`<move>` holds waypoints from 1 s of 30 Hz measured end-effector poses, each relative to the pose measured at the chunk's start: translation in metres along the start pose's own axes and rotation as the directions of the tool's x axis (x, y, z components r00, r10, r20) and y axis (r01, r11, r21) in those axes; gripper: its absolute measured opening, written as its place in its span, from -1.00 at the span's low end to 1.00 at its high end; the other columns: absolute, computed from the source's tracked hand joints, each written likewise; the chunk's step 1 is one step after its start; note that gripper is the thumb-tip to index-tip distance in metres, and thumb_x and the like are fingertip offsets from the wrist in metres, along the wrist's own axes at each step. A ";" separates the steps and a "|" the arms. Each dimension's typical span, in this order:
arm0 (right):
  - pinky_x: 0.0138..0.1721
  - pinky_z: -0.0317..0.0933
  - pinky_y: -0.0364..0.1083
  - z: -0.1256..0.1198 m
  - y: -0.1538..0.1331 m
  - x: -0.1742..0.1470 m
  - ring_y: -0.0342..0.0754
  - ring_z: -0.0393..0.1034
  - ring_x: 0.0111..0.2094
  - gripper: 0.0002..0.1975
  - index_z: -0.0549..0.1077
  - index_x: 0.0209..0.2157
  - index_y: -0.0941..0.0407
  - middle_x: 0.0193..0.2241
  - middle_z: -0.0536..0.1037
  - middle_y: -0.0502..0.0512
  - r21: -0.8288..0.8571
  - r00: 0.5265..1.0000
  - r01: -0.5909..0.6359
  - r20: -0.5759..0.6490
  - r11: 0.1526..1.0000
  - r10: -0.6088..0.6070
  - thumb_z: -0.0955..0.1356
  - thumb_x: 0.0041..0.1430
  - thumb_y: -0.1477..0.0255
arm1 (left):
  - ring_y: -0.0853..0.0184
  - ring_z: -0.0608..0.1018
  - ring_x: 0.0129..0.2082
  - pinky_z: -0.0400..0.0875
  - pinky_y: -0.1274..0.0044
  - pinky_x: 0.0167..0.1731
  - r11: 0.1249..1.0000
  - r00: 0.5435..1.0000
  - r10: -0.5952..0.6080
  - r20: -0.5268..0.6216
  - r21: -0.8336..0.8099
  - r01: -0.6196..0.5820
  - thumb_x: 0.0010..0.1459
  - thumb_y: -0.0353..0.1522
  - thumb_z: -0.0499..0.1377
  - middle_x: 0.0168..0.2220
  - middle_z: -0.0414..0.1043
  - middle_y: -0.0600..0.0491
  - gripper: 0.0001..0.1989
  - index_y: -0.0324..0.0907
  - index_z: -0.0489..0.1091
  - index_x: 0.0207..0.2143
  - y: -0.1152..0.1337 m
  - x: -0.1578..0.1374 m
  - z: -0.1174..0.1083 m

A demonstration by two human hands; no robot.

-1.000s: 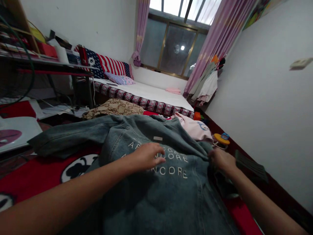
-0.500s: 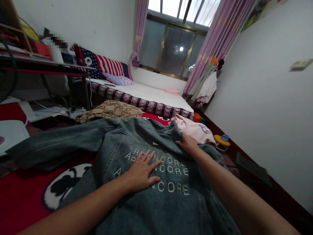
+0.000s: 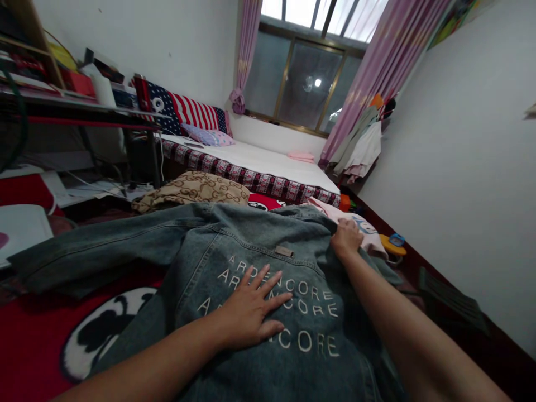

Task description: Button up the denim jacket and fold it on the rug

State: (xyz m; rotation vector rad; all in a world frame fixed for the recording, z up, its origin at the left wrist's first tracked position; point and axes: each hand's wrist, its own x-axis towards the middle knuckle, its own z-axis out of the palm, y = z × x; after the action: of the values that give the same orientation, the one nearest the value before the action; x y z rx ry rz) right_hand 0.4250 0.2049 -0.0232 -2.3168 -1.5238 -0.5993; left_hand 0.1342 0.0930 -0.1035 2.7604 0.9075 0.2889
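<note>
A blue denim jacket [image 3: 209, 251] lies back-up on a red mat [image 3: 37, 346], with white lettering across its back. My left hand [image 3: 247, 310] rests flat on the lettering, fingers spread. Farther off, my right hand [image 3: 345, 237] grips the jacket's fabric near the collar and right shoulder. The jacket's left sleeve stretches out to the left. A pink garment [image 3: 368, 231] lies just beyond my right hand.
A tan patterned cloth [image 3: 196, 187] lies beyond the jacket. Behind it is a low bed [image 3: 268, 162] with pillows, under a window with pink curtains. A dark desk [image 3: 84, 111] with clutter stands at the left. A white wall runs along the right, toys [image 3: 393, 245] at its foot.
My right hand has moved from the jacket's right edge up to the collar area and pulled the fabric flat. My left hand has spread flat on the lettering.
</note>
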 end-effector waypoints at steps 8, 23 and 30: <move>0.27 -0.18 0.18 -0.009 -0.035 -0.091 0.08 0.08 0.26 -0.54 0.28 0.18 0.06 0.24 0.27 0.15 0.246 0.786 0.616 -0.117 0.749 -0.608 0.20 0.29 0.25 | -0.08 -0.14 0.37 -0.26 -0.06 0.24 0.999 0.999 -0.041 -0.026 0.005 0.041 0.21 0.09 -0.04 0.40 -0.24 -0.02 -0.31 0.13 -0.02 0.33 0.001 0.000 0.001; 0.21 -0.11 0.37 -0.005 -0.018 -0.113 0.23 -0.18 0.36 -0.29 -0.03 0.35 0.01 0.37 -0.08 0.23 0.256 0.720 0.410 0.499 0.876 -0.483 0.13 0.27 -0.01 | -0.03 -0.10 0.37 -0.24 -0.01 0.24 0.999 0.999 -0.042 -0.023 0.025 0.043 0.19 0.12 -0.03 0.40 -0.22 -0.05 -0.29 0.08 0.04 0.31 -0.002 0.004 0.002; 0.28 -0.15 0.23 0.018 0.010 -0.154 0.13 -0.14 0.36 -0.38 0.06 0.33 0.08 0.35 0.03 0.19 0.165 0.837 0.396 0.339 0.903 -0.429 0.06 0.35 0.09 | 0.19 0.35 0.17 0.16 0.25 0.19 0.969 0.965 -0.061 -0.256 -0.248 -0.004 0.26 -0.31 0.11 0.16 0.32 -0.13 -0.67 -0.19 0.41 0.05 -0.008 0.001 -0.006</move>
State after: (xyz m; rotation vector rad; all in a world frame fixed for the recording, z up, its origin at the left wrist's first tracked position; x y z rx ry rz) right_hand 0.3831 0.0873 -0.1161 -2.1208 -2.2100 -0.1791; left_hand 0.1292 0.1006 -0.0997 2.5141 0.9006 0.7254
